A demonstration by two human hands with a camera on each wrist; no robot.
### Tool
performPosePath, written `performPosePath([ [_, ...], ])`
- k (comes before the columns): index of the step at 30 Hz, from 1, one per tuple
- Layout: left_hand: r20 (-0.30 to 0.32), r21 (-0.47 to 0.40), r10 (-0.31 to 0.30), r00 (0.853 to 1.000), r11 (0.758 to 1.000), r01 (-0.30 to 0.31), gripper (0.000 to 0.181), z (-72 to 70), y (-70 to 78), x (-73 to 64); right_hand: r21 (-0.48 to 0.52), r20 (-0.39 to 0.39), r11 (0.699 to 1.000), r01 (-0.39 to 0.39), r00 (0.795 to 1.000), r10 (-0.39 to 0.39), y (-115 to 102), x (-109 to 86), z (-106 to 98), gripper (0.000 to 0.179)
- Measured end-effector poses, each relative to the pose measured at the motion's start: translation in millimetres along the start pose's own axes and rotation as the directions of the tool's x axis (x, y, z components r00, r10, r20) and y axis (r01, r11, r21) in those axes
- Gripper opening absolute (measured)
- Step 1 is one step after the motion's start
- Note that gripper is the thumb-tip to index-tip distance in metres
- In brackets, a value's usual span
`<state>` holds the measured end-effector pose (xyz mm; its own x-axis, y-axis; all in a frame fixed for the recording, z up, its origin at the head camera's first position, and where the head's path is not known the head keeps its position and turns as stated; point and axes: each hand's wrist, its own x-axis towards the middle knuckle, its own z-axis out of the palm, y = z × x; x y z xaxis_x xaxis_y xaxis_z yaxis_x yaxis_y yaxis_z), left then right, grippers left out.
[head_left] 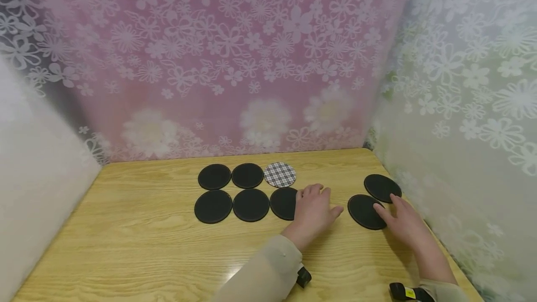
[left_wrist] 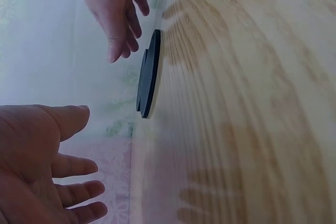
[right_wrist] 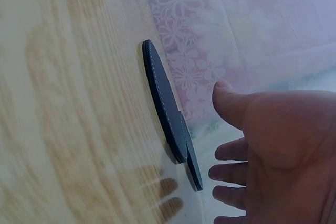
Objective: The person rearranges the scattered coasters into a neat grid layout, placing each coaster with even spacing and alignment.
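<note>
My left hand [head_left: 312,211] hovers over the table with its fingers spread and nothing in them. It covers the right part of a round black coaster [head_left: 283,204] in the front row. On the right, two black coasters lie close together, a nearer one [head_left: 364,212] and a farther one [head_left: 382,187]. My right hand [head_left: 404,223] is just above this pair, fingers loosely extended and empty. The right wrist view shows a gap between that hand [right_wrist: 286,150] and the stitched-edge coaster [right_wrist: 164,100], whose rim looks layered.
Two rows of coasters lie mid-table, black ones [head_left: 213,206] plus a white-and-black plaid one [head_left: 279,175] at the back row's right end. The wood-grain table [head_left: 138,227] meets a pink floral backdrop [head_left: 218,106] behind and a pale one [head_left: 461,153] along its right edge.
</note>
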<state>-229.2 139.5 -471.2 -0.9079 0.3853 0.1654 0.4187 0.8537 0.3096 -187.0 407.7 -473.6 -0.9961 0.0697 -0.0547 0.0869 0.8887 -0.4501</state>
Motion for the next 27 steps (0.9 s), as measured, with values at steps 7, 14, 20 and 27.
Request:
performPosePath([
  [7, 0.026, -0.013, -0.002, 1.000, 1.000, 0.003, 0.057, 3.2, 13.8, 3.6, -0.038, -0.003, 0.999, -0.009, 1.000, 0.009, 3.6, 1.1, 2.2, 0.094],
  [14, 0.040, -0.015, -0.009, 0.999, 1.000, 0.010, 0.055, 9.5, 21.8, 6.0, -0.078, 0.016, 0.997, -0.023, 1.000, 0.024, 4.4, 0.1, -1.0, 0.094],
  [20, 0.057, 0.002, -0.013, 0.998, 1.000, 0.013, 0.056, 15.9, 29.8, 8.7, -0.091, 0.001, 0.996, -0.008, 1.000, 0.008, 3.3, -1.6, -1.1, 0.090],
  [27, 0.083, 0.002, -0.032, 0.996, 0.999, 0.032, 0.053, 25.5, 38.6, 10.4, -0.096, 0.000, 0.995, 0.004, 1.000, -0.004, 1.8, -3.4, 1.0, 0.080],
])
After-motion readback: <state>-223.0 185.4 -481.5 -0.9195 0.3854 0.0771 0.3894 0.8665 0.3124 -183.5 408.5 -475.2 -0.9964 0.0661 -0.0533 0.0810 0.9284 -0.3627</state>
